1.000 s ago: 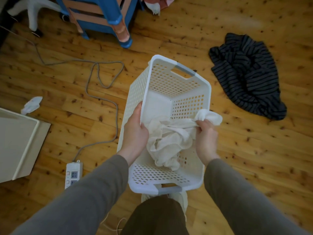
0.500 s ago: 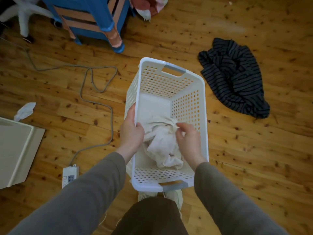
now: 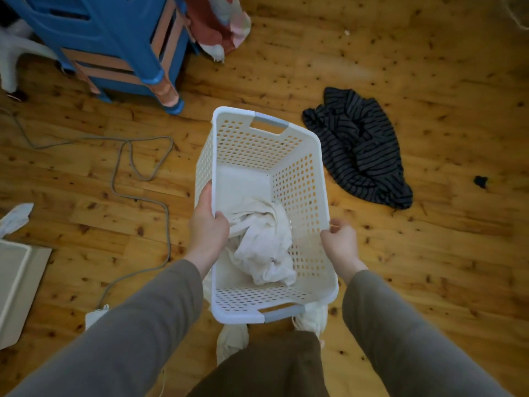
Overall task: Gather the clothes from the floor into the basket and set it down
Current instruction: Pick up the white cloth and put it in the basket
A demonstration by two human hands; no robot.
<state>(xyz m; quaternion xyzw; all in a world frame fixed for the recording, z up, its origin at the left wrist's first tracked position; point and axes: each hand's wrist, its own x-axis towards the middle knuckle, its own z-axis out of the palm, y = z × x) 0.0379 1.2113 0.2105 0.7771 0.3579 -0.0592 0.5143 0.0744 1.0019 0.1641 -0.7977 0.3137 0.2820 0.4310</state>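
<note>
Since a second ago the right hand (image 3: 339, 242) has let go of the white cloth (image 3: 262, 242) and pulled back outside the basket (image 3: 325, 196); the cloth now lies bunched on the basket's floor, toward the near end.

At the far left a small white rag (image 3: 14, 219) lies on the floor, and a grey cable (image 3: 137, 173) snakes across the boards toward a power strip (image 3: 96, 315) near the left sleeve. The left hand (image 3: 207, 224) is clenched over the basket's left rim, thumb inside, and appears to carry it. The right hand hovers just beside the right rim, fingers loosely curled, grasping nothing.

Beyond the right rim, ahead and to the right of the hands, lies the dark striped garment (image 3: 362, 150), heaped on the floor. Its long axis runs diagonally from far-left to near-right. The free right hand is the nearer one, so I judge it the natural one to reach out and collect it. Further right sits a small dark scrap (image 3: 481, 181), too small to identify.

No brand, label or writing can be read anywhere.
</note>
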